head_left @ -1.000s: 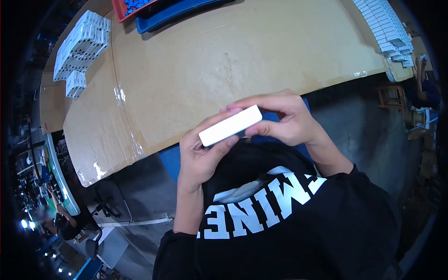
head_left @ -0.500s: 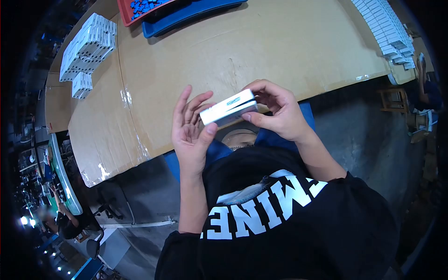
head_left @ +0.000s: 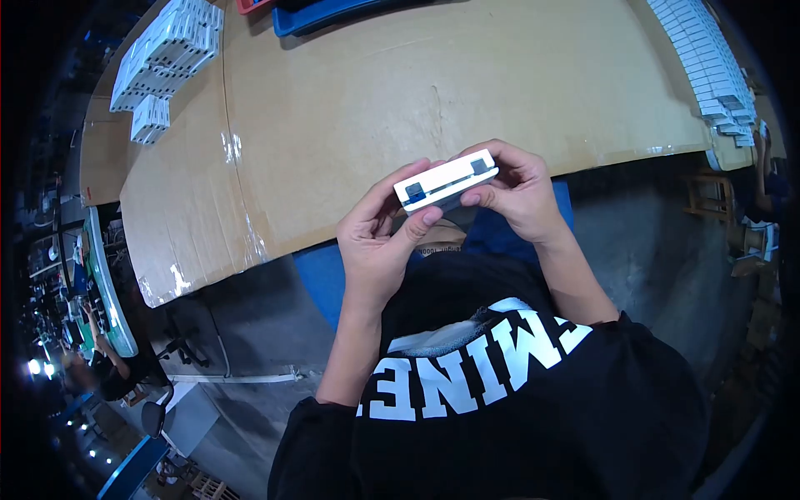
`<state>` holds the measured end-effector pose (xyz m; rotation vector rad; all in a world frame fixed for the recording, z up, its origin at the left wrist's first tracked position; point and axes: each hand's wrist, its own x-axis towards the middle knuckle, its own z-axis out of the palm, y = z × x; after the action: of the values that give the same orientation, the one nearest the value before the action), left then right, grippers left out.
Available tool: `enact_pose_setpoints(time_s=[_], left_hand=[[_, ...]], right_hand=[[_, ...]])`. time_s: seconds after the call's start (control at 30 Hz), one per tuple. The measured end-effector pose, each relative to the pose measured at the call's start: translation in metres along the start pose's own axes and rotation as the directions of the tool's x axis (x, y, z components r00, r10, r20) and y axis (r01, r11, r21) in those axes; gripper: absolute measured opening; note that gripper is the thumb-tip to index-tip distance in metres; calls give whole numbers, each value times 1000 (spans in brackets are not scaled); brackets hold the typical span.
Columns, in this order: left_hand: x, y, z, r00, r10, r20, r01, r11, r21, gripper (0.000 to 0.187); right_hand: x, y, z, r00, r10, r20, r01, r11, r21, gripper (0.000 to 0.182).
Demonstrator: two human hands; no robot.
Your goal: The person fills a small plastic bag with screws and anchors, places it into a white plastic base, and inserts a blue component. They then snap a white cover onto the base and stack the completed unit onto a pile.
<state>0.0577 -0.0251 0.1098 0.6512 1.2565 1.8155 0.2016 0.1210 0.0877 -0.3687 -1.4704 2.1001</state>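
Observation:
A small white rectangular plastic case (head_left: 447, 177) is held between my two hands above the table's near edge. A long dark slot runs along the side facing me, with a dark notch near each end; blue shows in the left notch. My left hand (head_left: 379, 221) grips the left end, thumb below and fingers behind. On the right end, my right hand (head_left: 517, 190) is closed with its thumb against the lower edge. The fingers behind the case are partly hidden.
Stacked white cases stand at the table's left (head_left: 171, 54) and another long stack (head_left: 704, 67) at the right. A blue tray (head_left: 333, 15) and a red tray (head_left: 250, 5) sit at the far edge. Cardboard covers the table (head_left: 333, 108). Other people are visible at both sides.
My left hand has gone from spread fingers to gripping the case's left end. The case has turned so its slotted side faces me. The view has shifted slightly.

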Motion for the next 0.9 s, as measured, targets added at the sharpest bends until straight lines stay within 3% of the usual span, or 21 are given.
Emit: enact_pose_setpoints(time_s=[0.07, 0.17, 0.63, 0.9], left_hand=[[0, -1, 1, 993, 105, 47, -110, 985, 133, 42], [-4, 1, 5, 991, 133, 24, -135, 974, 180, 41], [-6, 5, 7, 982, 186, 36, -189, 955, 229, 37], [-6, 4, 7, 974, 217, 64, -225, 950, 216, 32]], right_hand=[[0, -1, -1, 1000, -11, -4, 11, 1000, -5, 35], [-1, -3, -1, 998, -61, 11, 61, 998, -22, 36], [-1, -4, -2, 986, -163, 46, 167, 980, -110, 39], [0, -3, -2, 989, -141, 35, 143, 988, -63, 37]])
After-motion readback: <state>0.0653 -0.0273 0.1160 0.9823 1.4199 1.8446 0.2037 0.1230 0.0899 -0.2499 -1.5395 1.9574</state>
